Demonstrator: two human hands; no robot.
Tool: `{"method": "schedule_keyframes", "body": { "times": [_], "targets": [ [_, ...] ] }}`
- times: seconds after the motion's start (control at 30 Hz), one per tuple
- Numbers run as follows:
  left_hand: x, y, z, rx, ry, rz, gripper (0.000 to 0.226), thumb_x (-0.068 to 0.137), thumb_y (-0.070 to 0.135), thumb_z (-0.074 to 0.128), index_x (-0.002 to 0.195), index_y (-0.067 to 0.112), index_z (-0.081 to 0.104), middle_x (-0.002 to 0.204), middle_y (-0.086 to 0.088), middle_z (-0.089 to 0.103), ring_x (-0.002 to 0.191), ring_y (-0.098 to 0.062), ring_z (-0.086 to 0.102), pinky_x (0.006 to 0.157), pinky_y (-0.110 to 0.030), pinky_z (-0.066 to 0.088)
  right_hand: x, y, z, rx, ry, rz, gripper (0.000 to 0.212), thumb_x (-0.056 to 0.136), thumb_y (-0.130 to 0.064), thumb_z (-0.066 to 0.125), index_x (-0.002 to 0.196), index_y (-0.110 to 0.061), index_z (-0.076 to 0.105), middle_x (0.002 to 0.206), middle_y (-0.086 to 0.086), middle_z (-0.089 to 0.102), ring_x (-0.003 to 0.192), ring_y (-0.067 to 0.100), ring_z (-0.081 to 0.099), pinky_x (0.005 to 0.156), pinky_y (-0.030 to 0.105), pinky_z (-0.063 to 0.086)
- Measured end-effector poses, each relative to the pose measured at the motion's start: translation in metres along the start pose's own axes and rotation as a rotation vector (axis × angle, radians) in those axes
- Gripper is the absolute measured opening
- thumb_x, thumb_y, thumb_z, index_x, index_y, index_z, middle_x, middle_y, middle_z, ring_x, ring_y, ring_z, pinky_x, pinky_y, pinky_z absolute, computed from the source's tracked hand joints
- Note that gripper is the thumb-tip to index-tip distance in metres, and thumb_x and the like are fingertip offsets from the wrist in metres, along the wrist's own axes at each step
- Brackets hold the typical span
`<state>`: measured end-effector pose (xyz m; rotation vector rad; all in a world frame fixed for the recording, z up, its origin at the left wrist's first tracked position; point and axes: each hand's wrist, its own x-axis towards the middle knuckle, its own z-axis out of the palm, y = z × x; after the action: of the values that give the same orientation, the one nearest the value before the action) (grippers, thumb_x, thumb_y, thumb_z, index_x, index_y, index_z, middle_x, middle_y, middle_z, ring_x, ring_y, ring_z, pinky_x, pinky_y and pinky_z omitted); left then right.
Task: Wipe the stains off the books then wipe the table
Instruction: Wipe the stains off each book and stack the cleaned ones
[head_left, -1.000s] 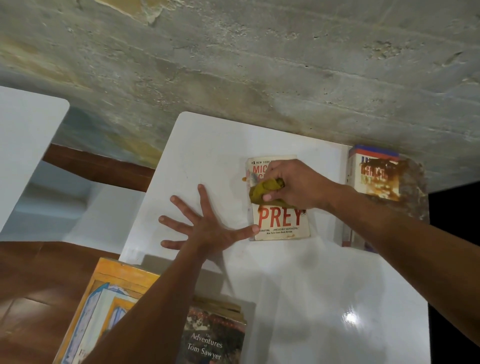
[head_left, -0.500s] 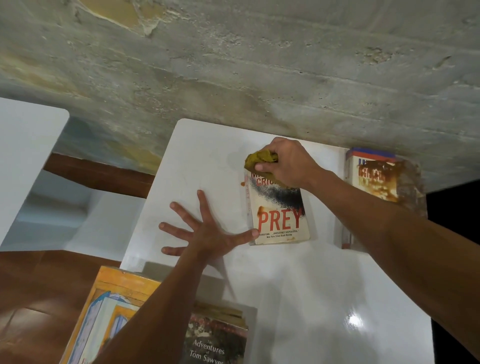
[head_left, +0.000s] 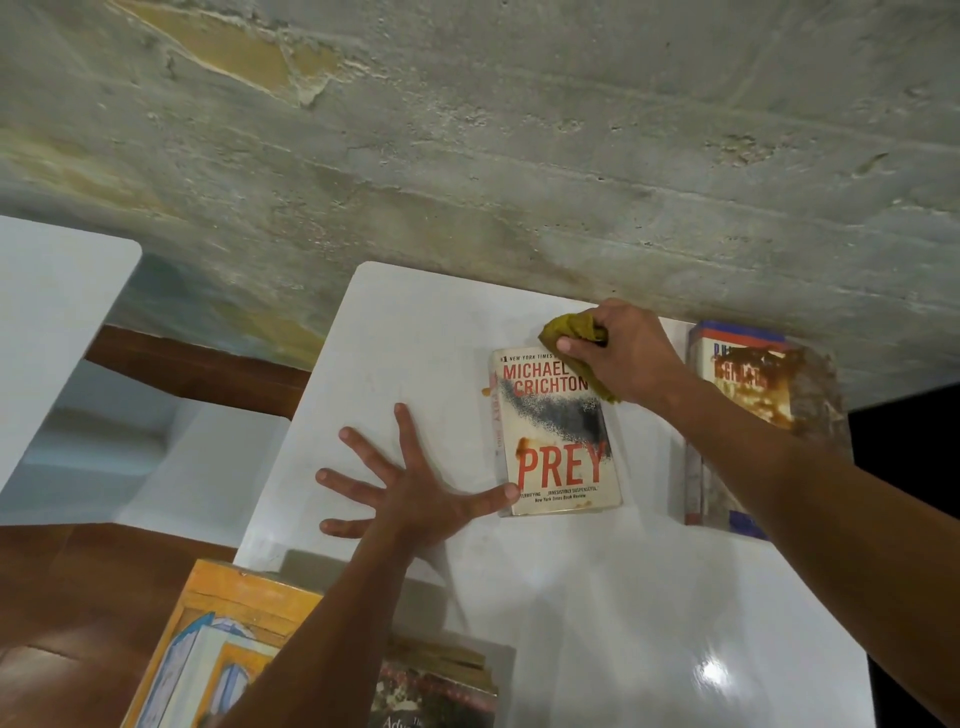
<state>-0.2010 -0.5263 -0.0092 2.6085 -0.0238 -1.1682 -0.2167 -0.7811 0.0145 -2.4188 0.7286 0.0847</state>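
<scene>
I see a rough grey concrete wall (head_left: 519, 156) with a patch of peeled yellow paint (head_left: 244, 57) behind the counter. Brown tiled floor (head_left: 78, 597) lies lower left, and a light glares off the near right corner.

I think this is a plain room in a home. I see a rough gray wall (head_left: 519, 156) with paint peeling off, a shiny white table (head_left: 597, 597) pushed against it, story books (head_left: 558, 431) on top, and a brown tile floor (head_left: 78, 597).
</scene>
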Motion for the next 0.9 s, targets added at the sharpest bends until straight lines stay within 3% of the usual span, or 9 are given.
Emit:
{"method": "schedule_keyframes", "body": {
  "times": [0.1, 0.27, 0.53, 0.73, 0.9],
  "targets": [
    [-0.001, 0.000, 0.000, -0.003, -0.008, 0.000, 0.158, 0.027, 0.098, 0.058, 0.135, 0.049, -0.046, 0.136, -0.006, -0.064, 0.135, -0.050, -0.044, 0.107, -0.075, -0.013, 0.000, -0.008, 0.007, -0.061, 0.007, -0.114, 0.027, 0.088, -0.040, 0.070, 0.099, -0.016, 0.070, 0.093, -0.001, 0.056, 0.084, 0.016, 0.056, 0.075, 0.030, 0.049],
    [-0.001, 0.001, -0.002, 0.015, -0.007, -0.011, 0.157, 0.026, 0.098, 0.056, 0.134, 0.049, -0.047, 0.138, -0.007, -0.062, 0.136, -0.050, -0.042, 0.108, -0.075, -0.011, -0.007, -0.025, 0.024, -0.006, -0.030, -0.301, 0.032, 0.087, -0.031, 0.073, 0.116, -0.017, 0.072, 0.094, -0.001, 0.057, 0.084, 0.017, 0.055, 0.078, 0.040, 0.052],
    [-0.002, 0.003, -0.002, 0.022, -0.032, -0.022, 0.159, 0.026, 0.096, 0.059, 0.134, 0.049, -0.047, 0.138, -0.007, -0.062, 0.135, -0.050, -0.043, 0.107, -0.076, -0.010, -0.038, -0.022, 0.024, -0.015, -0.229, -0.331, 0.035, 0.089, -0.034, 0.069, 0.124, -0.029, 0.068, 0.102, -0.009, 0.056, 0.087, 0.011, 0.059, 0.079, 0.030, 0.054],
    [-0.002, 0.002, -0.002, 0.029, -0.028, -0.024, 0.159, 0.028, 0.095, 0.063, 0.135, 0.049, -0.046, 0.138, -0.007, -0.062, 0.135, -0.050, -0.043, 0.107, -0.077, -0.011, -0.064, -0.018, 0.026, 0.036, -0.273, -0.337, 0.028, 0.088, -0.030, 0.072, 0.116, -0.030, 0.071, 0.097, -0.009, 0.056, 0.087, 0.009, 0.060, 0.072, 0.032, 0.056],
    [-0.004, 0.001, -0.003, 0.027, -0.056, -0.002, 0.157, 0.027, 0.095, 0.060, 0.134, 0.050, -0.047, 0.138, -0.007, -0.062, 0.135, -0.051, -0.043, 0.106, -0.077, -0.010, -0.078, -0.016, 0.028, 0.051, -0.302, -0.313, 0.032, 0.085, -0.029, 0.075, 0.117, -0.031, 0.071, 0.098, -0.011, 0.055, 0.092, 0.009, 0.052, 0.079, 0.031, 0.052]
  ]
}}
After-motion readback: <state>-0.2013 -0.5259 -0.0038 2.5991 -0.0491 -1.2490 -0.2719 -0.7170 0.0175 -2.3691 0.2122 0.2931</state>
